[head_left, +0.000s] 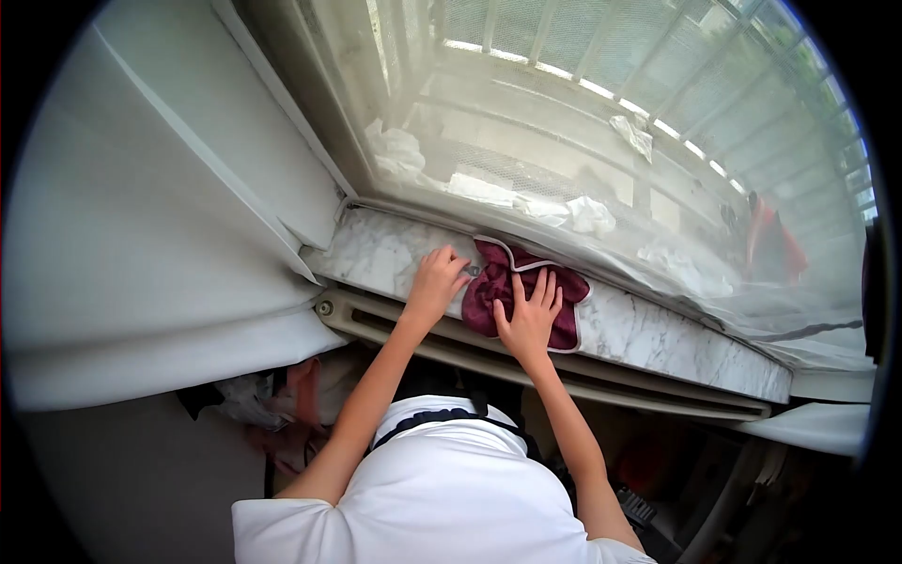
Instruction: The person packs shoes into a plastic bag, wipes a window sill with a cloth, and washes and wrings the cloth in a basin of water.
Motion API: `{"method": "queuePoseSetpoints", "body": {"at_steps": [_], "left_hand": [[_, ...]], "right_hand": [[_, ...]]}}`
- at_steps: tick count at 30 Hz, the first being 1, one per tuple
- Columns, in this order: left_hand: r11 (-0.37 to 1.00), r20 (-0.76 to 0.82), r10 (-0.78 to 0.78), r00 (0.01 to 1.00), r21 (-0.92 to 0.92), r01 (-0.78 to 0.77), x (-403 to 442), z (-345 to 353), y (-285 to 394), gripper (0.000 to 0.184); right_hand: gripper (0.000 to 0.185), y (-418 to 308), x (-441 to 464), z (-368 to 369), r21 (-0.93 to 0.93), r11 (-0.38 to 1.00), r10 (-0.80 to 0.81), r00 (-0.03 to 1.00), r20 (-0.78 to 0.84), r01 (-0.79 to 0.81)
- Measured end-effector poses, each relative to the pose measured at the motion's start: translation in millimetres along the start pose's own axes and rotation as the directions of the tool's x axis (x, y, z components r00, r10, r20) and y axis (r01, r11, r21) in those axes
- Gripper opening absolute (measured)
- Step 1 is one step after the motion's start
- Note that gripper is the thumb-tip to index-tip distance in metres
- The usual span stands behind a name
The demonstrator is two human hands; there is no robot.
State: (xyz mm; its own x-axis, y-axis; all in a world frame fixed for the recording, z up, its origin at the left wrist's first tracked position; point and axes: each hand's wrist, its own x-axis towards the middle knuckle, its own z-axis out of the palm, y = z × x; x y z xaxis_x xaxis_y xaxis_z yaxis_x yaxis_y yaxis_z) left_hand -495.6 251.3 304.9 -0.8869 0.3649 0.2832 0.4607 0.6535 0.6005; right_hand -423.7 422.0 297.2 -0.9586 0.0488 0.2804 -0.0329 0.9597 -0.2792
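Observation:
A maroon cloth [564, 329] with a pale edging lies crumpled on the marbled windowsill [648, 329], and part of it hangs over the front edge. My right hand [531, 315] rests on top of the cloth, fingers spread and pressing it down. To the left of the cloth, my left hand [438, 284] is closed, with its fingers bent and the tips drawn together above the sill. A small grey object [473, 271] shows at those fingertips, touching or very near them; it is too small to name.
Behind the sill stands a window with a sheer curtain or mesh [526, 141] and crumpled white paper [592, 216] behind it. A beige radiator [366, 320] runs below the sill. White curtain fabric [141, 235] hangs at the left. Dark clutter [639, 508] lies underneath.

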Motion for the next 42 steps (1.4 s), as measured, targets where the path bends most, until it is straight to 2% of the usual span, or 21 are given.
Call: {"method": "queuePoseSetpoints", "body": {"at_steps": [5,7,10,11,13,14,16,18,20,21,23,25,26,29,31,33,34,37,40,42], "left_hand": [[0.999,0.052,0.032,0.998,-0.012,-0.031,11,10,3,0.021],[0.998,0.069,-0.059,0.996,0.012,0.059,12,12,4,0.017],[1.0,0.099,-0.001,0.995,0.005,0.0,17,9,-3,0.015],[1.0,0.096,-0.001,0.995,0.006,0.0,17,7,-5,0.015],[0.99,0.13,-0.05,0.99,-0.127,0.067,13,-4,-5,0.014],[0.989,0.127,-0.054,0.99,-0.127,0.07,9,-11,-7,0.014],[0.953,-0.036,-0.257,0.966,-0.178,0.247,-1,-29,-16,0.015],[0.929,-0.159,-0.361,0.919,-0.153,0.338,-16,-54,-25,0.013],[0.934,-0.379,-0.346,0.859,-0.054,0.352,-33,-79,-24,0.016],[0.914,-0.431,-0.369,0.823,-0.005,0.406,-39,-95,-16,0.019],[0.875,-0.473,-0.447,0.759,-0.054,0.481,-55,-112,-14,0.019],[0.863,-0.499,-0.458,0.736,-0.051,0.502,-73,-118,-16,0.016],[0.853,-0.515,-0.468,0.718,-0.051,0.519,-80,-119,-17,0.013],[0.842,-0.526,-0.503,0.685,-0.119,0.527,-102,-107,-29,0.01],[0.851,-0.513,-0.497,0.699,-0.13,0.51,-104,-102,-27,0.009],[0.85,-0.527,-0.513,0.678,-0.199,0.488,-100,-97,-24,0.009],[0.853,-0.52,-0.51,0.685,-0.202,0.482,-96,-96,-23,0.009],[0.82,-0.502,-0.562,0.658,-0.232,0.524,-79,-93,-27,0.009],[0.818,-0.533,-0.495,0.686,-0.021,0.574,-55,-81,-44,0.008],[0.817,-0.531,-0.473,0.703,0.035,0.576,-34,-76,-59,0.007]], "right_hand": [[0.053,-3,1,1,-0.004,1.0,0.02,0.999,-0.027,-0.02],[0.053,-4,0,1,0.001,1.0,0.026,0.999,-0.03,-0.026],[0.054,-3,0,0,0.001,1.0,0.012,1.0,-0.029,-0.012],[0.054,-3,-1,-1,0.004,1.0,-0.004,1.0,-0.014,0.004],[0.052,-6,0,-2,0.018,0.998,-0.056,0.998,0.027,0.055],[0.05,-8,2,1,0.045,0.99,-0.138,0.989,0.053,0.136],[0.046,-22,9,7,0.115,0.951,-0.298,0.951,0.083,0.288],[0.042,-48,24,19,0.198,0.902,-0.409,0.907,0.104,0.384],[0.041,-78,46,39,0.284,0.821,-0.537,0.839,0.091,0.495],[0.041,-93,59,52,0.331,0.764,-0.605,0.793,0.069,0.554],[0.042,-126,83,82,0.401,0.669,-0.681,0.732,-0.007,0.626],[0.042,-156,103,100,0.402,0.621,-0.736,0.677,0.004,0.672],[0.04,-169,108,102,0.378,0.653,-0.724,0.688,0.056,0.656],[0.038,-180,108,101,0.33,0.696,-0.688,0.724,0.053,0.637],[0.041,-171,100,99,0.325,0.696,-0.689,0.724,0.047,0.641],[0.044,-149,84,90,0.388,0.711,-0.636,0.772,-0.002,0.587],[0.046,-129,72,82,0.324,0.761,-0.604,0.796,0.038,0.562],[0.045,-49,30,25,0.18,0.918,-0.375,0.922,0.096,0.354],[0.044,35,-7,-17,-0.017,0.995,-0.094,0.994,0.056,0.095],[0.045,77,-22,-29,-0.129,0.989,0.074,0.997,-0.012,-0.074]]}}
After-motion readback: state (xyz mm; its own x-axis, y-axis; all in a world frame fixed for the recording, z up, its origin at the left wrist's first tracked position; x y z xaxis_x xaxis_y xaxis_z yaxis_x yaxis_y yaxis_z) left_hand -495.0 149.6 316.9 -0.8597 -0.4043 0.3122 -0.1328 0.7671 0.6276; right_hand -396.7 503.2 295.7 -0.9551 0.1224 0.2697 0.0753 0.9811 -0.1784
